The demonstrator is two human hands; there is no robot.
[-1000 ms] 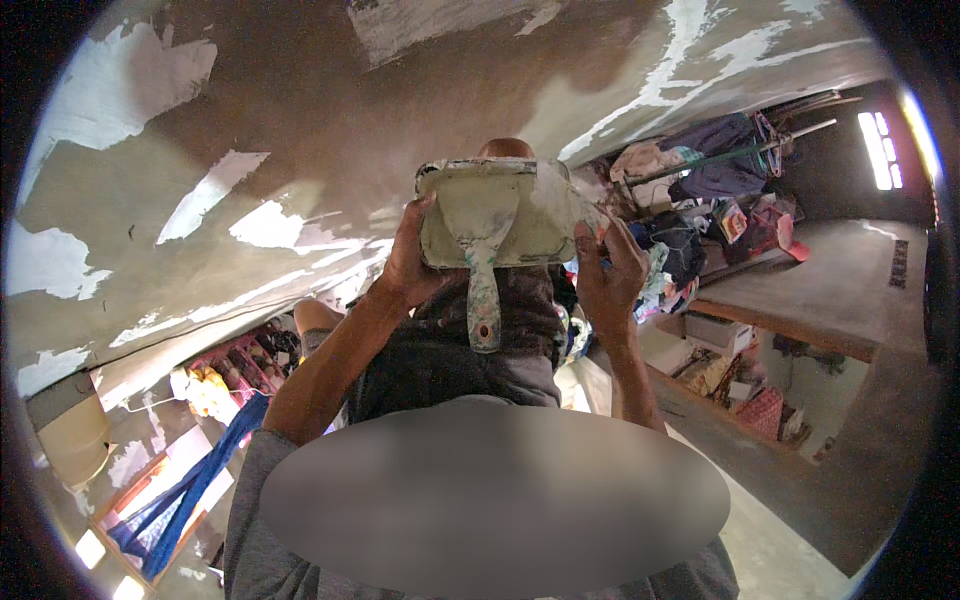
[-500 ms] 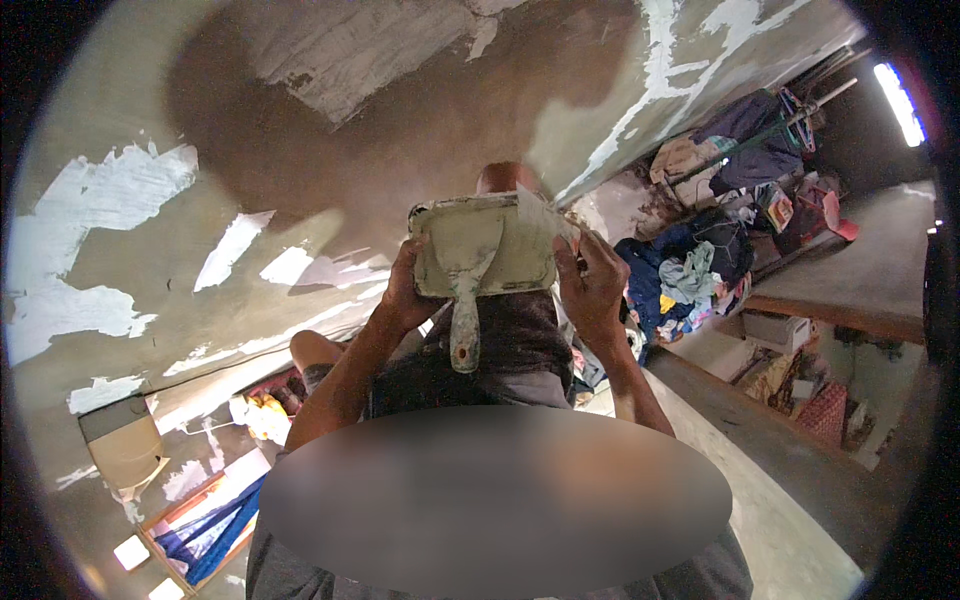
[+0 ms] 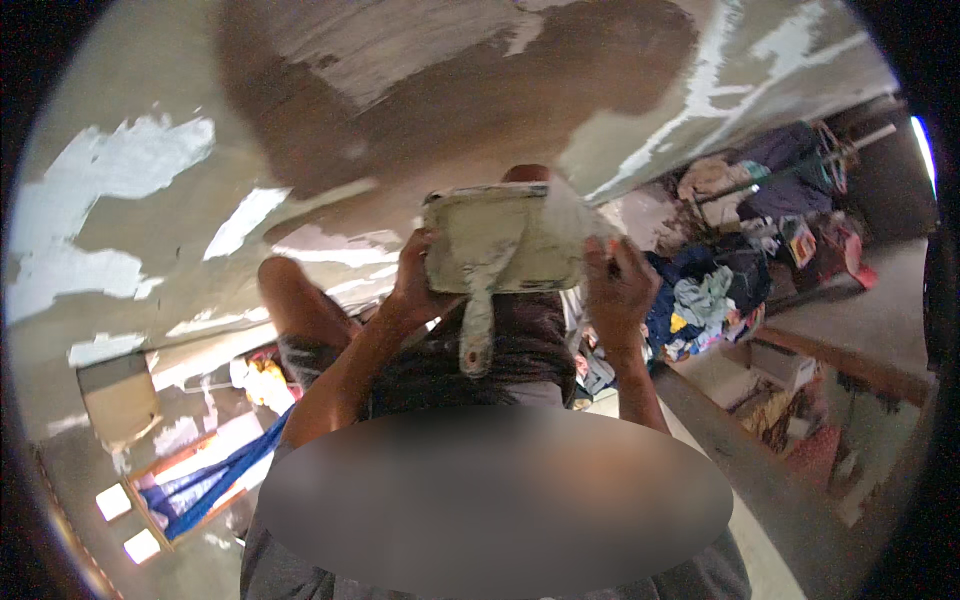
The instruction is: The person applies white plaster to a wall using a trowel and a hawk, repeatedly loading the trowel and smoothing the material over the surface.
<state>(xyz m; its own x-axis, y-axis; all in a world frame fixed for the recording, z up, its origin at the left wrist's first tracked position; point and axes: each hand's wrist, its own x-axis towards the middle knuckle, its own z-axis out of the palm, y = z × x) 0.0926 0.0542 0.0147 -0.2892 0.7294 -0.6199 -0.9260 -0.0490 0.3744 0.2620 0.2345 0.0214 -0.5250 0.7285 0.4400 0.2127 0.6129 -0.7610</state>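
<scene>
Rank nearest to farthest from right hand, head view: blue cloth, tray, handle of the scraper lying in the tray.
1. Tray: just left of the right hand.
2. Scraper handle: farther left, over the tray's near edge.
3. Blue cloth: far lower left.

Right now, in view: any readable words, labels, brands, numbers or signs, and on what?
None readable.
Tray and the scraper lying in it: smeared, no lettering I can make out.
Small orange-and-white item by the clothes pile: too small and blurred to tell if printed.
</scene>
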